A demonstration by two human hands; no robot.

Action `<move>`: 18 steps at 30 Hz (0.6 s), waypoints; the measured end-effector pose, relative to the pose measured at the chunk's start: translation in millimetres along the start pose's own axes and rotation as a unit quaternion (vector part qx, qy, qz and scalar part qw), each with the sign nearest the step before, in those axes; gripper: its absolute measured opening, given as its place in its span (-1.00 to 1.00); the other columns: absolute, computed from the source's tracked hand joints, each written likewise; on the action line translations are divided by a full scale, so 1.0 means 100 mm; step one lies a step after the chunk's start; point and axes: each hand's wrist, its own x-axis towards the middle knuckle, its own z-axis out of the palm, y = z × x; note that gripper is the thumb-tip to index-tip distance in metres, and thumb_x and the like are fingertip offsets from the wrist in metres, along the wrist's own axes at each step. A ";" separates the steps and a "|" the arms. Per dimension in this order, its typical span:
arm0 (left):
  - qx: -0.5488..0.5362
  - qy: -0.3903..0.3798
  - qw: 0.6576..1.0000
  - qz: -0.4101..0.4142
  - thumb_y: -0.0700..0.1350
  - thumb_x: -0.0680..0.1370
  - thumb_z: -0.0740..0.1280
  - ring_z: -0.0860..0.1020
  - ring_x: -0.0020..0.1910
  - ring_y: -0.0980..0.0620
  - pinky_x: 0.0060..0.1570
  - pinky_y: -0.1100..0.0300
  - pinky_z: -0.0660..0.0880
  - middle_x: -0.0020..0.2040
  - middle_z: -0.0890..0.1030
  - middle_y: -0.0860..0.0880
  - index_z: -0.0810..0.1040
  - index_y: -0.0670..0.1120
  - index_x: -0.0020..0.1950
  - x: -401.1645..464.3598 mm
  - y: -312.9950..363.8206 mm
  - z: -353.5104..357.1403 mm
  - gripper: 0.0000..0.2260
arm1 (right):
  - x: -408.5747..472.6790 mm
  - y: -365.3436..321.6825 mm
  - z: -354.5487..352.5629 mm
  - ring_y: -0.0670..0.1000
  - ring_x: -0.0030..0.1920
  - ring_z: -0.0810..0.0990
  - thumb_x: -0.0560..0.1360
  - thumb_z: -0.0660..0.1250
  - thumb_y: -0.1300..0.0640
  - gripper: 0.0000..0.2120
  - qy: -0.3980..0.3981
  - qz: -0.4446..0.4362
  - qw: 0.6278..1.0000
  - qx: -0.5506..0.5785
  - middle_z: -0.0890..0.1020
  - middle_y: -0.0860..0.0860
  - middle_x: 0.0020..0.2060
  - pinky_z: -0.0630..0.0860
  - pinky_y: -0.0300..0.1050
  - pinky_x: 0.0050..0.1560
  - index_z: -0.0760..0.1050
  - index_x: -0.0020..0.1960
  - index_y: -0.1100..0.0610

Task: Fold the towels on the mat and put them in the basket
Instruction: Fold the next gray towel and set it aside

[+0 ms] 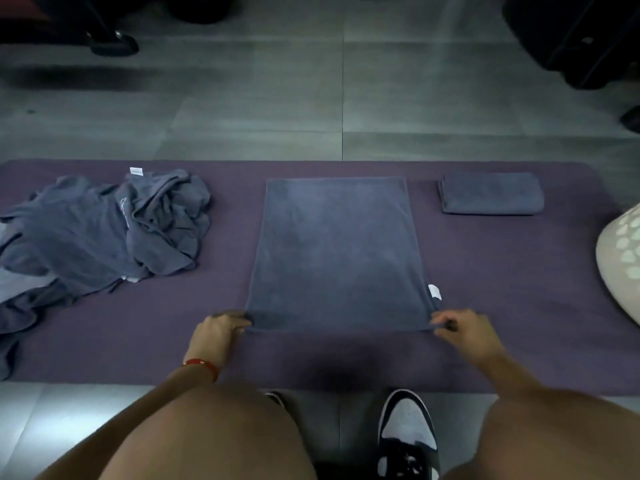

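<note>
Where hands [217,328] pinch: towel [341,251] corners.

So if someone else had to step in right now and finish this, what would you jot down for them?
Left hand and right hand each pinch a near corner of the flat towel spread mid-mat.
Done: one folded towel lies at the far right of the mat, not yet in the basket, which is at the right edge.
Left: fold the flat towel, then the crumpled pile on the left, and put all in the basket.

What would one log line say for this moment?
step: folding | left hand, right hand: pinch near corners of flat towel | folded towel: on mat | pile: waiting
</note>
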 end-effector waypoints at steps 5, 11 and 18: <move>0.096 -0.109 0.989 -0.025 -0.09 0.59 0.32 0.48 0.34 -0.10 0.24 0.00 0.45 0.39 0.49 0.01 0.59 0.06 0.29 -0.19 -0.08 0.18 -0.72 | -0.22 0.20 0.26 0.01 -0.02 0.66 0.25 0.62 0.32 -0.74 -0.025 -0.047 0.996 -0.071 0.73 -0.08 -0.08 0.56 -0.09 0.06 0.71 -0.18 0.02; 0.299 -0.128 0.944 0.051 -0.23 0.54 0.18 0.57 0.10 -0.15 -0.08 0.03 0.56 0.16 0.59 -0.07 0.59 -0.04 0.14 -0.07 0.29 0.20 -0.72 | -0.18 -0.19 0.12 0.03 0.08 0.57 0.36 0.42 -0.03 -0.83 -0.068 -0.070 0.967 -0.235 0.66 -0.12 -0.04 0.45 -0.02 0.11 0.67 -0.06 -0.07; 0.168 -0.106 0.975 0.095 -0.06 0.48 0.28 0.44 0.30 -0.23 0.17 -0.10 0.51 0.31 0.45 -0.15 0.36 -0.07 0.44 1.41 0.66 0.06 -0.49 | 1.04 -0.61 -0.22 0.16 0.38 0.45 0.57 0.30 -0.04 -0.50 -0.058 -0.102 0.973 -0.200 0.43 0.08 0.42 0.38 0.03 0.34 0.39 0.45 0.13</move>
